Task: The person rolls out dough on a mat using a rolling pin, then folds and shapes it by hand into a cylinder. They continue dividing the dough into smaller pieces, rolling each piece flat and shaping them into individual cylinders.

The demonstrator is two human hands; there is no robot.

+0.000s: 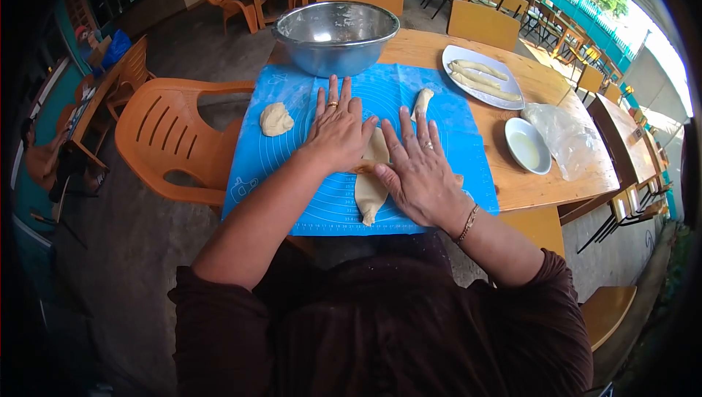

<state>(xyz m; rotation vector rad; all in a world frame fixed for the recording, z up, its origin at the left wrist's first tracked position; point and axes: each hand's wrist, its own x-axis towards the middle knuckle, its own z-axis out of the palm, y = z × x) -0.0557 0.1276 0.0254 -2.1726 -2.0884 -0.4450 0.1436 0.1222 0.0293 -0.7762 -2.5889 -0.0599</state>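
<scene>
A flattened strip of dough [371,196] lies lengthwise on a blue baking mat [311,210], with a little brown matter near its middle. My left hand [338,134] rests flat beside the strip's upper left, fingers spread and the thumb at its edge. Fingers outstretched, my right hand [424,181] lies along the other side, its thumb touching the dough. Both hands hide parts of the strip. To the left sits a round lump of dough [276,119]. A smaller dough piece [423,100] shows just beyond my right fingertips, partly covered.
Behind the mat stands a large metal bowl [336,50]. On the wooden table's right are a white plate [457,53] with rolled dough pieces, a small white bowl [528,146] and a clear plastic bag [567,137]. An orange chair [172,134] is at the left; a person sits farther left.
</scene>
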